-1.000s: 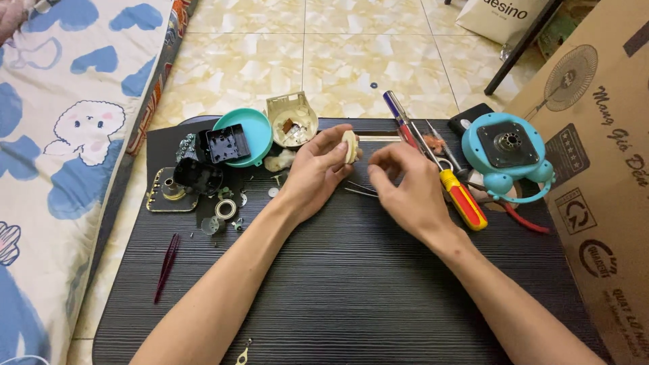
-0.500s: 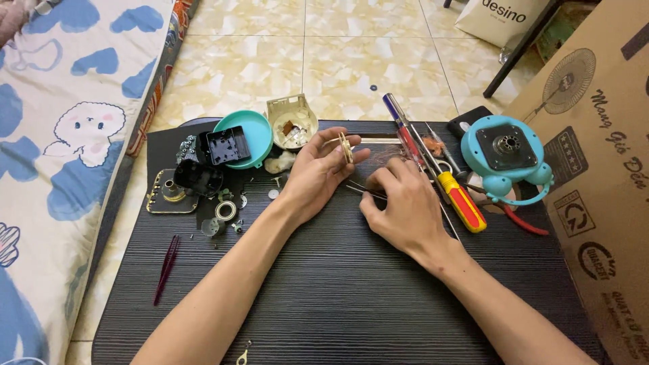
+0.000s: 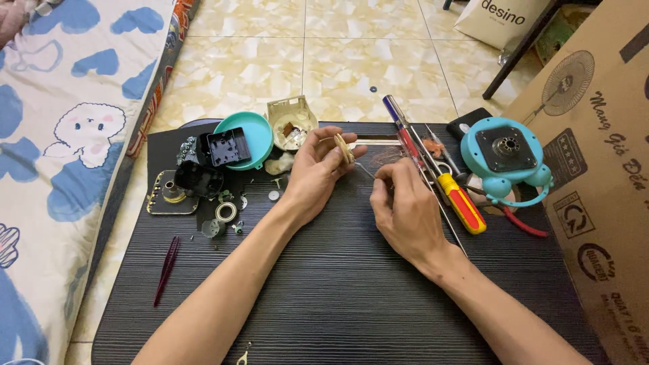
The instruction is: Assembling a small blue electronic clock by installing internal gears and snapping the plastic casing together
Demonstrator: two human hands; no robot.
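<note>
My left hand (image 3: 316,174) pinches a small cream, disc-shaped plastic part (image 3: 344,148) between thumb and fingers, held on edge just above the dark table (image 3: 338,297). A thin wire runs from the part down to my right hand (image 3: 404,211), whose fingers are closed on the wire's other end. A loose tangle of copper wire (image 3: 387,156) lies on the table behind my right hand.
Screwdrivers with red, yellow and blue handles (image 3: 446,186) lie right of my hands, next to a teal fan motor housing (image 3: 506,159). A teal dish (image 3: 251,138), black plastic parts (image 3: 228,147), a cream box (image 3: 291,124), washers and screws sit left. Dark red tweezers (image 3: 166,269) lie near the left edge. A cardboard box (image 3: 605,169) stands right.
My right hand has drawn back from the left hand, toward me and slightly right, stretching the thin wire out. My left hand has kept hold of the cream part.
</note>
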